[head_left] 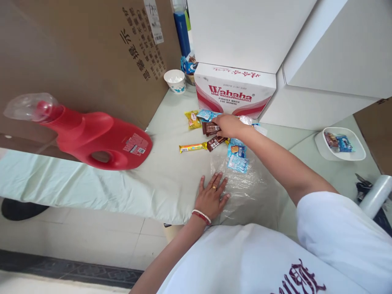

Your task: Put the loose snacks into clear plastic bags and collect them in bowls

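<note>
My left hand [213,198] lies flat, fingers spread, on the near left edge of a clear plastic bag [254,188]. My right hand [230,125] reaches into a loose group of wrapped snacks, its thumb and fingers bent around the right end of a brown snack packet [210,129]. Behind its fingertips are blue packets [204,114], with a yellow packet [192,120] to the left. Nearer lie a brown cocoa packet [215,143] and a thin yellow-orange stick packet [192,148]. More blue packets [237,163] rest on the bag. My right forearm partly hides the group.
A Wahaha water carton [234,90] stands behind the snacks, beside a paper cup [175,81]. On the left is a large red jug [104,141] before a brown cardboard box [92,49]. A white tub [339,155] with packets sits at right, near a plastic roll [375,196].
</note>
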Action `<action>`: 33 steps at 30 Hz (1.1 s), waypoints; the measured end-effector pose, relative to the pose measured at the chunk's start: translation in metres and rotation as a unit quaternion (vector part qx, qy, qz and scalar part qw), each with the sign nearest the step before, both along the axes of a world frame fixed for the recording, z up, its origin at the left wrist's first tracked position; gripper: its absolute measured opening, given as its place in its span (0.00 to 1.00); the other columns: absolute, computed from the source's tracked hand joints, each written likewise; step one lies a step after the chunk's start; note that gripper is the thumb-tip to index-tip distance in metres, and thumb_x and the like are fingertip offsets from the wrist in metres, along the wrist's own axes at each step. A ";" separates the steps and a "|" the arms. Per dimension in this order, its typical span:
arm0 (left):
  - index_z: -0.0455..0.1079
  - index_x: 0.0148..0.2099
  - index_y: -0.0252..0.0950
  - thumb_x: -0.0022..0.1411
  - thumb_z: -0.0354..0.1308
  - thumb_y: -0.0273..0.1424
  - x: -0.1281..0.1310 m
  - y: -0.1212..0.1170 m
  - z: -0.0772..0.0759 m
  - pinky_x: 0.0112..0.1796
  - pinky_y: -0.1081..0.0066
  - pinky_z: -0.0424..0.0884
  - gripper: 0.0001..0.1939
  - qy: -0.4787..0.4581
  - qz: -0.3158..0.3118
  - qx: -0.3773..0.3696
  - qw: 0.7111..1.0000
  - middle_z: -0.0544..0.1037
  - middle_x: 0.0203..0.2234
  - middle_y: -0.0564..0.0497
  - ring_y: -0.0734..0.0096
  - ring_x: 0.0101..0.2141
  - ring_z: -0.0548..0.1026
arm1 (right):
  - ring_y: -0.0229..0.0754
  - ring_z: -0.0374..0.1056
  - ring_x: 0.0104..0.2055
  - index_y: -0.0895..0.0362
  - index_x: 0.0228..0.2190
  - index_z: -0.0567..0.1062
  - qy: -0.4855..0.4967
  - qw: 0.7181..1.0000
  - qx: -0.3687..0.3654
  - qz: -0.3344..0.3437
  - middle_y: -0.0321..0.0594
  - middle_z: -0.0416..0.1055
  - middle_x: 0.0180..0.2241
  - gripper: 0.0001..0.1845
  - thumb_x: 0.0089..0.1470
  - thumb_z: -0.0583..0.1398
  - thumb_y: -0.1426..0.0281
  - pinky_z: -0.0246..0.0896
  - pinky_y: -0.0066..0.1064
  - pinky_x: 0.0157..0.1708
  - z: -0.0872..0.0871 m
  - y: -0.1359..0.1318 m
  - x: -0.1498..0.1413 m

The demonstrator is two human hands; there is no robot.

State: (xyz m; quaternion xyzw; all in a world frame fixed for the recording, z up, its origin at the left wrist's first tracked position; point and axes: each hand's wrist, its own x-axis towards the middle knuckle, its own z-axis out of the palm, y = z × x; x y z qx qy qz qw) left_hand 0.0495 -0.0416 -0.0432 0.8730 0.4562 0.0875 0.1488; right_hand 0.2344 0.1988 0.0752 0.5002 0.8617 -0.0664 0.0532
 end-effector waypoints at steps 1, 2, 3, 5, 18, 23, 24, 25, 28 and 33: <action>0.55 0.74 0.46 0.75 0.44 0.47 0.000 0.000 0.000 0.70 0.43 0.34 0.30 -0.002 0.001 -0.002 1.000 0.57 0.72 0.48 0.60 0.71 0.55 | 0.56 0.70 0.51 0.61 0.51 0.75 0.031 0.999 0.007 -0.023 0.54 0.75 0.51 0.23 0.56 0.66 0.65 0.60 0.35 0.45 0.008 -0.017 0.012; 0.54 0.74 0.45 0.75 0.44 0.46 0.000 0.000 0.000 0.70 0.43 0.33 0.30 -0.004 0.001 -0.004 1.000 0.57 0.72 0.47 0.59 0.71 0.55 | 0.54 0.71 0.50 0.61 0.50 0.75 0.061 0.997 -0.001 -0.043 0.52 0.76 0.49 0.22 0.57 0.65 0.64 0.60 0.35 0.45 0.013 -0.038 0.024; 0.52 0.75 0.43 0.75 0.44 0.45 0.001 0.000 -0.001 0.70 0.43 0.33 0.31 -0.006 0.002 -0.005 1.000 0.57 0.72 0.45 0.59 0.71 0.55 | 0.53 0.71 0.48 0.60 0.50 0.75 0.089 0.994 -0.021 -0.052 0.50 0.77 0.48 0.21 0.57 0.65 0.63 0.60 0.34 0.44 0.017 -0.061 0.035; 0.48 0.76 0.39 0.75 0.44 0.43 0.001 -0.001 -0.002 0.70 0.42 0.32 0.33 -0.009 0.002 -0.005 1.000 0.57 0.72 0.43 0.57 0.71 0.55 | 0.51 0.72 0.46 0.58 0.50 0.75 0.134 0.986 -0.079 -0.059 0.46 0.77 0.46 0.21 0.58 0.65 0.62 0.60 0.33 0.43 0.015 -0.114 0.055; 0.40 0.77 0.35 0.69 0.52 0.45 0.001 0.016 -0.005 0.68 0.37 0.32 0.43 0.038 -0.001 -0.011 0.999 0.53 0.73 0.36 0.49 0.71 0.54 | 0.57 0.66 0.54 0.58 0.61 0.68 0.075 0.982 -0.100 -0.138 0.54 0.72 0.50 0.27 0.61 0.61 0.69 0.65 0.40 0.47 -0.054 -0.250 0.060; 0.47 0.76 0.36 0.69 0.54 0.44 -0.016 0.007 0.011 0.68 0.37 0.33 0.40 0.017 -0.015 0.049 0.999 0.53 0.73 0.35 0.47 0.72 0.51 | 0.58 0.63 0.60 0.59 0.63 0.65 0.146 0.979 -0.073 -0.121 0.57 0.63 0.62 0.31 0.60 0.61 0.75 0.65 0.46 0.55 -0.061 -0.259 0.066; 0.50 0.75 0.39 0.69 0.54 0.43 -0.023 0.003 0.014 0.68 0.38 0.33 0.38 0.010 -0.043 0.057 0.997 0.56 0.72 0.37 0.48 0.72 0.52 | 0.57 0.62 0.61 0.59 0.63 0.65 0.184 0.974 -0.059 -0.118 0.56 0.61 0.64 0.30 0.60 0.60 0.74 0.64 0.46 0.56 -0.061 -0.267 0.071; 0.53 0.74 0.41 0.69 0.54 0.42 -0.030 0.000 0.017 0.69 0.40 0.33 0.35 0.003 -0.083 0.054 0.995 0.58 0.71 0.38 0.49 0.72 0.53 | 0.55 0.62 0.61 0.57 0.63 0.66 0.224 0.967 -0.051 -0.110 0.55 0.61 0.64 0.28 0.62 0.60 0.73 0.64 0.47 0.57 -0.061 -0.277 0.078; 0.61 0.70 0.41 0.68 0.56 0.44 -0.055 -0.008 0.020 0.70 0.44 0.40 0.32 -0.006 -0.187 0.000 0.982 0.62 0.70 0.38 0.52 0.70 0.58 | 0.52 0.65 0.56 0.54 0.56 0.73 0.304 0.947 -0.083 -0.058 0.51 0.70 0.56 0.19 0.64 0.60 0.66 0.67 0.47 0.54 -0.063 -0.318 0.102; 0.73 0.54 0.40 0.68 0.54 0.36 -0.080 -0.007 0.010 0.69 0.46 0.49 0.15 -0.012 -0.183 -0.081 0.980 0.66 0.68 0.40 0.56 0.69 0.62 | 0.52 0.65 0.60 0.50 0.50 0.77 0.327 0.935 -0.121 -0.072 0.48 0.71 0.57 0.13 0.65 0.60 0.66 0.67 0.50 0.57 -0.088 -0.375 0.122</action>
